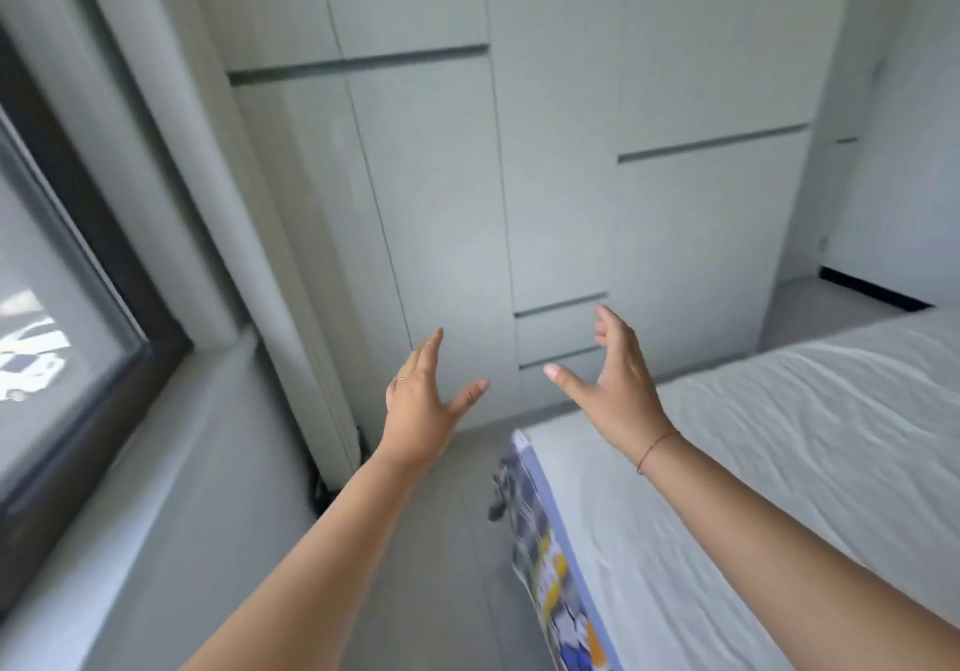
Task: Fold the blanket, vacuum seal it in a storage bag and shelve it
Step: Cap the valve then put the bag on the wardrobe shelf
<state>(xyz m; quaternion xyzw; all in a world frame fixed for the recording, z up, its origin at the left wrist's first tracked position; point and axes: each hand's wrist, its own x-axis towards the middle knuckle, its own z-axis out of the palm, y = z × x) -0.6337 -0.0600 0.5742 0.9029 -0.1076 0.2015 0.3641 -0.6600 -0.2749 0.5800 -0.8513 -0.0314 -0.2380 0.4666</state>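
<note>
Pale wardrobe doors, all closed, fill the wall, with a window at the left and a bed at the right. Left hand and right hand are up, fingers spread wide, holding nothing. No blanket or bag shows. Maybe it is the shelving step; next, a door needs pulling open by its edge

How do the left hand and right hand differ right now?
The left hand wears a ring; the right hand shows none, but a thin bracelet circles its wrist. The left hand's fingers look straight, the right hand's bend slightly. The right hand sits higher in view than the left hand. Both are open, palms facing each other, holding nothing.
</note>
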